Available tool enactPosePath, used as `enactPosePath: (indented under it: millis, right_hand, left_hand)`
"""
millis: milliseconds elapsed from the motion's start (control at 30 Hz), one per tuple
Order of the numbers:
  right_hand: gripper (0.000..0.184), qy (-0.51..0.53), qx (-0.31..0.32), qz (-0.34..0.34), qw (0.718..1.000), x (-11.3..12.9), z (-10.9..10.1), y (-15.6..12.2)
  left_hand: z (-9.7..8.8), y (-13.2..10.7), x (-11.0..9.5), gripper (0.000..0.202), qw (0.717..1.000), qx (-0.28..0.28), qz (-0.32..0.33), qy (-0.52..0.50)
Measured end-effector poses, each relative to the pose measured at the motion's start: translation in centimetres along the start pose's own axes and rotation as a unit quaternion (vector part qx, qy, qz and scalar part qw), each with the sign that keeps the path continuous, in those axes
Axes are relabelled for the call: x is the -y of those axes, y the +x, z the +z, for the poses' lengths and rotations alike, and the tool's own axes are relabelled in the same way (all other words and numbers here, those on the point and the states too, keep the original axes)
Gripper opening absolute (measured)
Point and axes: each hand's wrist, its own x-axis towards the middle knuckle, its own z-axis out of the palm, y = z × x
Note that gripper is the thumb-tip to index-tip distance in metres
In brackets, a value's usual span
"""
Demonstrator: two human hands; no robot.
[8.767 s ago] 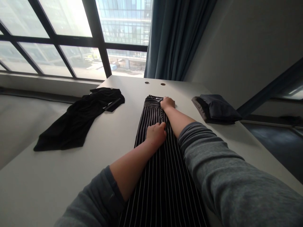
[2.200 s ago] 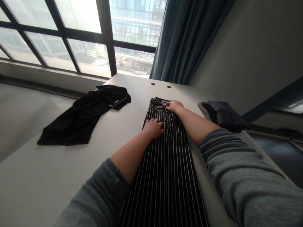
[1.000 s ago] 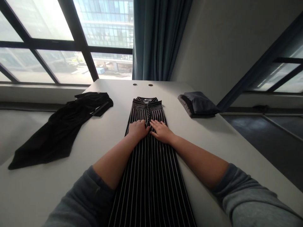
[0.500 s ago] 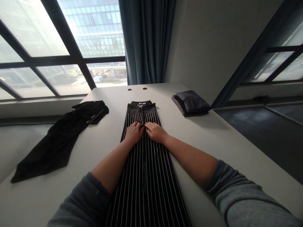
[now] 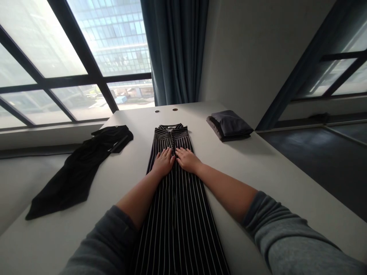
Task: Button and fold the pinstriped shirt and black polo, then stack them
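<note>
A black garment with thin white stripes (image 5: 177, 214) lies lengthwise down the middle of a white table (image 5: 272, 168), its collar at the far end. My left hand (image 5: 164, 162) rests flat on it, fingers stretched out, just left of the button line. My right hand (image 5: 187, 159) lies flat beside it on the right, fingers spread. The two hands nearly touch, a little below the collar. Neither holds anything.
A crumpled black garment (image 5: 83, 168) lies on the table's left side, hanging over the edge. A folded dark grey garment (image 5: 231, 125) sits at the far right. Windows and a blue curtain (image 5: 174, 49) stand behind the table. Two small round holes mark the far edge.
Both hands have come together on the striped garment, the right one pulled back from the collar. In the last half second they stay put and the fingers flatten slightly.
</note>
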Motion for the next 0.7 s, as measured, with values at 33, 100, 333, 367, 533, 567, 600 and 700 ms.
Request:
enactPosePath:
  millis: [33, 100, 333, 367, 533, 567, 600, 700]
  right_hand:
    - [0.057, 0.001, -0.010, -0.001, 1.000, 0.0, -0.1, 0.0]
    - [0.055, -0.003, -0.016, 0.001, 1.000, 0.1, -0.6, -0.2]
    - [0.057, 0.012, -0.036, 0.019, 0.999, 1.6, -4.6, -4.3]
    - [0.058, 0.017, -0.038, 0.021, 0.999, 2.1, -5.0, -5.5]
    - [0.065, 0.039, 0.040, -0.050, 0.997, 6.2, -5.4, -13.1]
    - [0.067, 0.049, 0.059, -0.067, 0.995, 7.2, -5.4, -14.8]
    - [0.069, 0.060, 0.079, -0.083, 0.992, 8.3, -5.3, -16.4]
    - [0.076, 0.094, 0.131, -0.117, 0.980, 11.4, -5.5, -21.1]
  left_hand:
    - [-0.1, 0.0, -0.1, 0.062, 1.000, -0.001, 0.012, 0.002]
    - [-0.2, -0.1, -0.4, 0.063, 0.999, 0.006, 0.032, 0.007]
    - [-2.2, -3.6, 1.0, 0.062, 0.999, 0.036, 0.027, -0.021]
    - [-2.4, -5.3, 1.7, 0.061, 0.999, 0.015, 0.038, -0.020]
    - [-2.4, -16.6, 4.5, 0.062, 0.997, 0.003, 0.074, -0.008]
    - [-2.2, -19.0, 4.6, 0.061, 0.995, 0.016, 0.096, 0.000]
    - [-2.1, -21.3, 4.5, 0.060, 0.993, 0.026, 0.114, 0.011]
    - [-1.7, -27.2, 3.4, 0.062, 0.991, 0.014, 0.124, 0.047]
